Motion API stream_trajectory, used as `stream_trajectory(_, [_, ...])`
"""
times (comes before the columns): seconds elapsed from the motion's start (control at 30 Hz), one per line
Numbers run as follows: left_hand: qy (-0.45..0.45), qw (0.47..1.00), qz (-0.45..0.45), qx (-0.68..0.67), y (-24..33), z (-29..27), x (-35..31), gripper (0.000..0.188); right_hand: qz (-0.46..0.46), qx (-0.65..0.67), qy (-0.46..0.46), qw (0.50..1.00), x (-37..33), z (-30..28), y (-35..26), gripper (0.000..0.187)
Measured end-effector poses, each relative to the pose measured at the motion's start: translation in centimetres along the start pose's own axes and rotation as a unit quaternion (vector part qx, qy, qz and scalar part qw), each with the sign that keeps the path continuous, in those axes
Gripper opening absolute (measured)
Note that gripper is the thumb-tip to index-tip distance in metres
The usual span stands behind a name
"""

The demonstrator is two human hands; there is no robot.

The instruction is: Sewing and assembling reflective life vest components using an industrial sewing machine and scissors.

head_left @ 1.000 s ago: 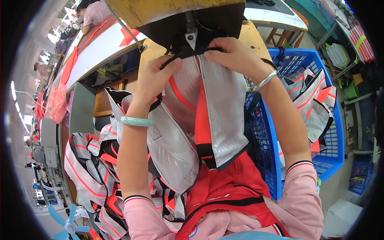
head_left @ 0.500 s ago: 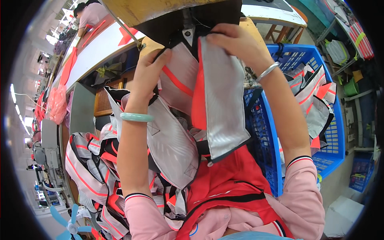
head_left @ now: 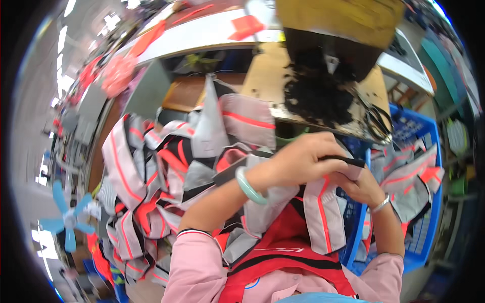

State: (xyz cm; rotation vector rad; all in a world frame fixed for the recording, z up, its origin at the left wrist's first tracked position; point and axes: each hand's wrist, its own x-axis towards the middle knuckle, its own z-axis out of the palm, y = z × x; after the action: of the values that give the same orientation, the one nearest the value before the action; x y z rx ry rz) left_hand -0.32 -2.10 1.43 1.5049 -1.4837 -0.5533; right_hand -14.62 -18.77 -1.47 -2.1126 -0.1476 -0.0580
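In front of my chest I hold a grey fabric piece (head_left: 323, 217) with an orange-red stripe and a dark edge. My left hand (head_left: 305, 157) reaches across to the right, its fingers closed at the black edge of the cloth. Just beyond it, my right hand (head_left: 365, 188) grips the same piece from the right side, partly behind the left hand. The lower end hangs down over my red apron (head_left: 283, 227). Motion blurs the fingertips a little.
A large heap of similar grey striped pieces (head_left: 151, 177) lies to the left. Ahead, a wooden worktop (head_left: 265, 76) carries black scraps (head_left: 318, 96) and scissors (head_left: 378, 121) under a yellow-topped machine (head_left: 338, 17). A blue basket (head_left: 429, 202) of striped pieces stands at right.
My hands have come down from the machine toward my chest and closer together, with cloth in them. The view has shifted left, and the black scraps and scissors now show.
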Motion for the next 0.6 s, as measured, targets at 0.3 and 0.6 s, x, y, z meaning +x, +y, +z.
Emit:
stream_trajectory(0.3, [0.401,0.780,-0.479,-0.035,1.8,-1.2,-38.9,0.024,0.135,0.156,0.359,0.910,-11.5,-3.3,6.3,0.016])
stream_trajectory(0.6, [0.350,0.294,-0.799,-0.391,14.1,21.4,-66.6,0.056,0.197,0.316,0.321,0.871,-14.3,-13.6,17.6,0.054])
